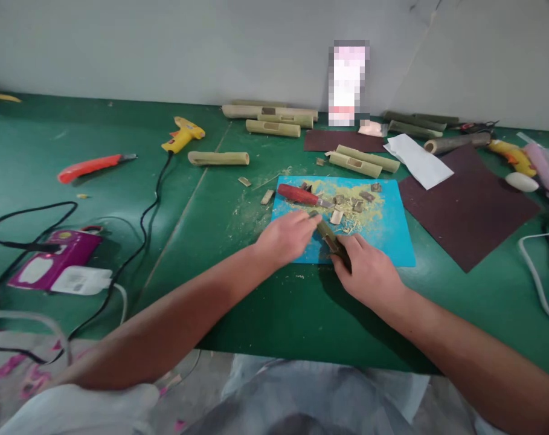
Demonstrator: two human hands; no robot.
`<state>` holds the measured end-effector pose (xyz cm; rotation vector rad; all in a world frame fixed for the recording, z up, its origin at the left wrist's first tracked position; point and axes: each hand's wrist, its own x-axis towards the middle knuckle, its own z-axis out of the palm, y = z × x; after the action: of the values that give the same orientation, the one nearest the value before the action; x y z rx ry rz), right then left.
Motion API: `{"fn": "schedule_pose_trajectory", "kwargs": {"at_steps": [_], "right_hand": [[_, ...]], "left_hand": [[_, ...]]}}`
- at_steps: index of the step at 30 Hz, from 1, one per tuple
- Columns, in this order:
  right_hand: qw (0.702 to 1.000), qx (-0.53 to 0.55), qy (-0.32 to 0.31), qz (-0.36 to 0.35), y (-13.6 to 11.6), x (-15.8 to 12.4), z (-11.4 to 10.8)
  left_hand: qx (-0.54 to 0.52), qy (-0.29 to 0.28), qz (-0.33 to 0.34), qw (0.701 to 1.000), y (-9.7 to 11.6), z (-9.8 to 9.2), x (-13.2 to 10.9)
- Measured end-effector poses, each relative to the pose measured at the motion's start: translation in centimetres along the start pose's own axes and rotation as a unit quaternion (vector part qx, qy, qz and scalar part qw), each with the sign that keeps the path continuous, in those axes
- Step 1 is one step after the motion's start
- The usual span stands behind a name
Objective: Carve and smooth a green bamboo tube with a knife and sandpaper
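Observation:
Between my hands a short bamboo tube (329,237) is held at a slant above the blue mat (403,241). My left hand (290,234) is closed round its upper end. Fingers of my right hand (369,266) wrap the lower end, with a cut opening showing between the hands. Just beyond my left hand, a red-handled chisel (298,194) lies on the mat, its metal blade pointing right. Around it are pale shavings (346,188) and several cut bamboo chips (336,216).
More bamboo tubes (273,128) lie toward the wall. Left are a yellow glue gun (183,134), a red utility knife (93,168) and a purple power strip (81,248) with loose cords. Brown sandpaper (468,205) and white paper (419,160) lie right.

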<state>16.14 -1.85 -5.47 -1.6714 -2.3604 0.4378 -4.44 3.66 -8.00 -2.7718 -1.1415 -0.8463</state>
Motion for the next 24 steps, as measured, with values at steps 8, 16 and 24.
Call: {"fn": "schedule_pose_trajectory", "kwargs": {"at_steps": [8,16,24], "right_hand": [[1.0,-0.001,0.0,0.005,0.08,0.12,0.25],[1.0,0.004,0.001,0.003,0.1,0.15,0.12],[1.0,0.008,0.005,-0.003,0.28,0.11,0.34]], "left_hand": [[-0.046,0.032,-0.029,0.998,0.02,0.05,0.13],[-0.046,0.045,-0.044,0.997,-0.39,0.12,0.18],[-0.056,0.031,-0.033,0.997,0.42,0.17,-0.04]]}}
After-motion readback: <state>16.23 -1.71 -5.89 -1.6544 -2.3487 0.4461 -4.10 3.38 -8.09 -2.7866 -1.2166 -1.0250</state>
